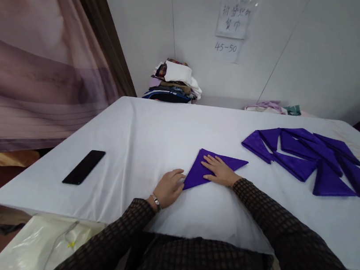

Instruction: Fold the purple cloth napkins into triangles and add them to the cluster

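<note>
A purple cloth napkin (194,173), folded into a triangle, lies on the white-covered table in front of me. My right hand (220,171) rests flat on it with the fingers spread. Beside the napkin's left edge is my left hand (169,188), a bracelet on its wrist. Its fingers are loosely bent and apart, with the fingertips close to the cloth's lower left corner. Whether they touch the corner is hard to make out. Several more folded purple napkins (332,181) lie overlapping on the right of the table.
A black phone (84,167) lies on the left of the white tablecloth (154,127). Stacked clothes (175,83) and a lower heap of cloth (267,107) sit behind the far edge. Handwritten paper signs (234,24) hang on the wall. A curtain (37,52) hangs at left.
</note>
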Action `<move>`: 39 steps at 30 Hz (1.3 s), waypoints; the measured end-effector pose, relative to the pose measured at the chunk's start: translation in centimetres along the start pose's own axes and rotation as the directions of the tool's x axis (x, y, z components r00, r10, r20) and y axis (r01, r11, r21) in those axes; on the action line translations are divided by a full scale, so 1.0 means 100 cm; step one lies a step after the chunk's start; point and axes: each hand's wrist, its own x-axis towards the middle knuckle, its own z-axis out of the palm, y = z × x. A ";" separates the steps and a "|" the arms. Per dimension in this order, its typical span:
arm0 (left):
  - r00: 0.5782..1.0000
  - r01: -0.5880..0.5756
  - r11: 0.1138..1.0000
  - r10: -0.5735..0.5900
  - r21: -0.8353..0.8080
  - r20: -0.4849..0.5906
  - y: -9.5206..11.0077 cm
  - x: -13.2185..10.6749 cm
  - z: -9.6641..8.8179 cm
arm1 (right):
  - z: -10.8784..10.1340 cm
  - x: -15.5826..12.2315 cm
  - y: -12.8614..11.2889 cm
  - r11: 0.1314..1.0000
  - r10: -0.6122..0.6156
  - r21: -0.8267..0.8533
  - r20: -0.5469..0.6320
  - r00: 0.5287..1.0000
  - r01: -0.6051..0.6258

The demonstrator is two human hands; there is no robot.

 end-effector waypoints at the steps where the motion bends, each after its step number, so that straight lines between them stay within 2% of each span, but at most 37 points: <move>1: 0.997 -0.067 0.997 0.068 -0.027 0.035 0.001 0.004 -0.001 | 0.000 0.000 0.000 1.000 -0.002 0.001 -0.001 1.000 0.002; 4: 0.968 -0.199 0.980 0.197 0.002 0.153 0.004 0.015 0.001 | -0.001 -0.001 -0.001 1.000 -0.002 -0.001 -0.001 1.000 0.002; 7: 0.946 -0.256 0.962 0.230 0.092 0.226 0.003 0.022 0.003 | -0.001 -0.001 -0.002 1.000 -0.006 0.003 -0.005 1.000 0.006; 10: 0.931 -0.301 0.945 0.263 0.127 0.251 0.000 0.025 0.001 | -0.002 -0.001 -0.001 1.000 -0.005 0.012 -0.010 1.000 0.005; 14: 0.921 -0.324 0.944 0.300 0.063 0.250 0.004 0.024 -0.004 | -0.005 -0.003 -0.007 0.999 -0.034 0.018 -0.026 0.999 0.034; 18: 0.924 -0.261 0.964 0.264 -0.047 0.278 0.017 0.020 -0.005 | -0.003 -0.021 -0.034 0.997 -0.052 0.043 -0.188 0.981 0.061; 23: 0.900 -0.184 0.975 0.217 -0.123 0.377 0.039 0.024 -0.012 | 0.020 -0.054 -0.083 0.962 -0.057 0.238 -0.300 0.952 0.133; 25: 0.890 -0.119 0.984 0.166 -0.136 0.425 0.048 0.030 -0.016 | 0.029 -0.061 -0.095 0.941 0.002 0.319 -0.344 0.939 0.115; 28: 0.861 0.018 0.982 0.079 -0.186 0.502 0.055 0.043 -0.021 | 0.035 -0.064 -0.103 0.874 0.164 0.484 -0.368 0.915 0.038; 30: 0.853 0.086 0.959 0.069 -0.270 0.517 0.053 0.052 -0.021 | 0.032 -0.064 -0.104 0.792 0.253 0.610 -0.313 0.915 -0.011; 33: 0.897 0.159 0.887 0.053 -0.433 0.438 0.040 0.061 -0.013 | 0.024 -0.064 -0.104 0.695 0.323 0.715 -0.211 0.922 -0.080; 36: 0.932 0.184 0.844 0.013 -0.505 0.361 0.023 0.061 -0.003 | 0.021 -0.065 -0.104 0.696 0.327 0.711 -0.197 0.924 -0.095; 39: 0.950 0.113 0.893 0.031 -0.436 0.310 0.011 0.055 0.004 | 0.022 -0.066 -0.105 0.698 0.321 0.711 -0.204 0.925 -0.085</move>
